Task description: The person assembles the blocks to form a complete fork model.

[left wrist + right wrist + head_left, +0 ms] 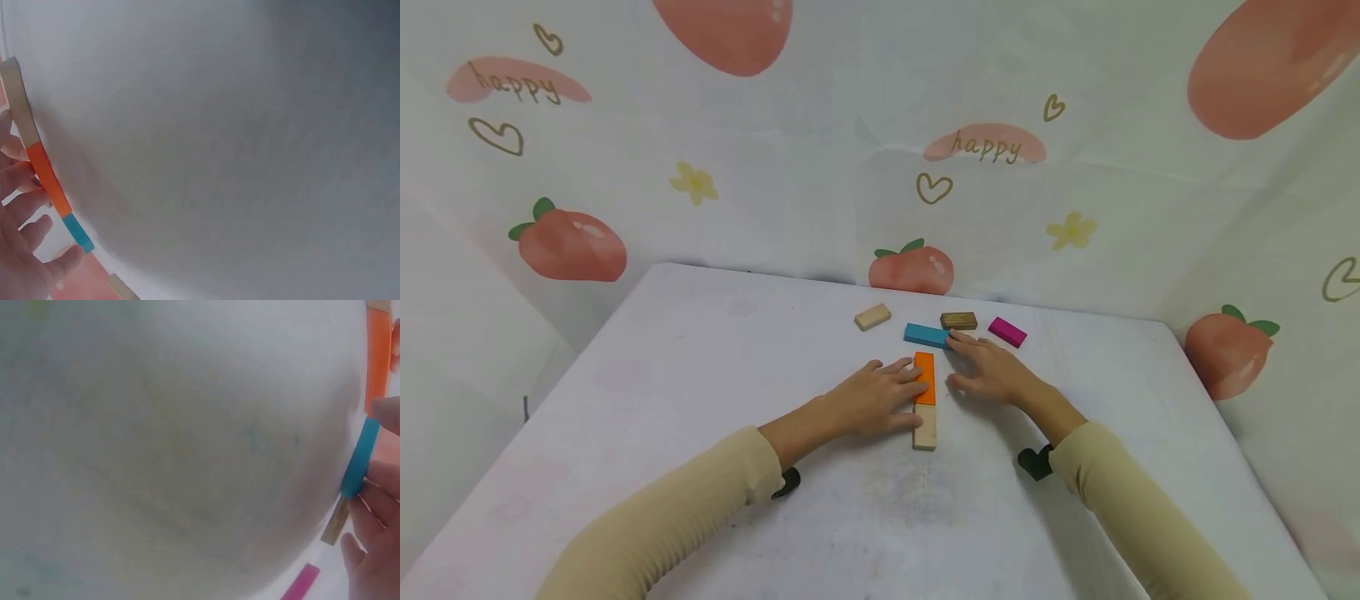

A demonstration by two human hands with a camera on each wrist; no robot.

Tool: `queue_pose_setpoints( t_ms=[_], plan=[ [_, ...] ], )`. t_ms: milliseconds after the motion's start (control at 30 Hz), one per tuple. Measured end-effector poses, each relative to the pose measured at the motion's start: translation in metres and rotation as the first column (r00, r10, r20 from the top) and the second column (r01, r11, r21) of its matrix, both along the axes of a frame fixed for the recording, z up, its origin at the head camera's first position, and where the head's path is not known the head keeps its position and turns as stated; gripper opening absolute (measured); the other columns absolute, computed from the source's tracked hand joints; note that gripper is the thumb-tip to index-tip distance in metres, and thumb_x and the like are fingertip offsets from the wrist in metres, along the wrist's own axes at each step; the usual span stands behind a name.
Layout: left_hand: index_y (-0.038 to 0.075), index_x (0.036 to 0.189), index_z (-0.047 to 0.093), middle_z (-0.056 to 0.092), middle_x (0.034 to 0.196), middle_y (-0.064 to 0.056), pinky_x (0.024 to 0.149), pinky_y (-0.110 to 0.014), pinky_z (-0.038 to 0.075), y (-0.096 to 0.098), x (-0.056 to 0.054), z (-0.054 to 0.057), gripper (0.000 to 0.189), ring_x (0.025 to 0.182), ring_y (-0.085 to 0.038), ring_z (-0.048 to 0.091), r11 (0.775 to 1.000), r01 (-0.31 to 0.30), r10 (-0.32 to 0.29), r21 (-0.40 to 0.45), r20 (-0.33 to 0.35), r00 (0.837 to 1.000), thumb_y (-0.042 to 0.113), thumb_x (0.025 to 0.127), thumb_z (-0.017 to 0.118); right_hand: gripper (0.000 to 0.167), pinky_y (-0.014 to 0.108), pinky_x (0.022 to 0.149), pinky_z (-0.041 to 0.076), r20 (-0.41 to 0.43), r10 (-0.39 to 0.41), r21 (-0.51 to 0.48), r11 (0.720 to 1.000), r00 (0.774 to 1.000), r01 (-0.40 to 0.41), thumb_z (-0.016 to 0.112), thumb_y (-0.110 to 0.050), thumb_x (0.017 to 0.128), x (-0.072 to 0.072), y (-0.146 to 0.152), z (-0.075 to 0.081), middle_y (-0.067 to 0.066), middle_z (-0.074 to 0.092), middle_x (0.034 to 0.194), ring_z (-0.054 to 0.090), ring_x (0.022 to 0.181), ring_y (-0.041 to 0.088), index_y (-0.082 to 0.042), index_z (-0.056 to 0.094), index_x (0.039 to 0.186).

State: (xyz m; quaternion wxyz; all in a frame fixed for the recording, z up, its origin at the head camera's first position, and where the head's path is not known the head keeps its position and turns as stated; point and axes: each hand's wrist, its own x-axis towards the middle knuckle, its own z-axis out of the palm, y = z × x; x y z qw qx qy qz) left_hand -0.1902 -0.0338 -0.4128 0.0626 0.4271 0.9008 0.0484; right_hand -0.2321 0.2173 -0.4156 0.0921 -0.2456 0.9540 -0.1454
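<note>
My left hand [876, 398] rests its spread fingers on an orange block [927, 365], with the thumb touching a plain wooden block [927, 435]. These two blocks lie end to end in a line on the table. Just beyond the orange block, a blue block [922, 334] lies crosswise. At its right end the fingers of my right hand [996, 371] touch it, while the thumb stays apart from them, lower down. The left wrist view shows the left hand [22, 240] along the blocks; in the right wrist view, fingers of the right hand [381, 531] lie against the blue block [361, 456].
Farther back lie a pale wooden block [872, 317], a brown wooden block [958, 321] and a magenta block [1007, 332]. A white cloth covers the table [760, 350]. Behind it hangs a white curtain [820, 192] printed with peaches, hearts and flowers.
</note>
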Motion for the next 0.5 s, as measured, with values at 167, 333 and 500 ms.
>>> queue_pose_setpoints(
  t_ms=[167,333,500],
  plan=[
    [0.015,0.148,0.049,0.042,0.156,-0.005,0.109,-0.053,0.038,-0.0015,-0.0005,-0.0011,0.061,0.147,-0.025,0.031,1.0,0.003,-0.003,0.023,0.026,1.0,0.053,0.1,0.05,0.07,0.065,0.107,0.033,0.0,0.01,-0.023,1.0,1.0,-0.01,0.068,-0.037,0.089,0.0016,0.0008,-0.0009,0.013,0.037,0.157,0.037,0.141,0.042,-0.008,0.046,0.149],
    [0.015,0.149,0.049,0.041,0.156,-0.006,0.109,-0.053,0.038,-0.0019,-0.0003,-0.0015,0.061,0.147,-0.024,0.031,1.0,-0.004,0.003,0.029,0.038,0.999,0.053,0.1,0.05,0.068,0.062,0.11,0.03,0.009,0.034,-0.05,0.998,0.999,-0.034,0.067,-0.035,0.09,0.0024,0.0018,-0.002,0.013,0.039,0.156,0.037,0.142,0.04,-0.007,0.046,0.149],
    [0.016,0.149,0.048,0.041,0.156,-0.005,0.108,-0.052,0.039,-0.0019,-0.0004,-0.0023,0.062,0.148,-0.024,0.03,1.0,-0.002,0.001,0.025,0.024,1.0,0.054,0.1,0.05,0.068,0.062,0.11,0.03,0.008,0.042,-0.055,0.998,0.999,-0.042,0.067,-0.034,0.089,0.0041,0.0009,-0.0008,0.013,0.039,0.156,0.037,0.142,0.04,-0.007,0.047,0.148]
  ],
)
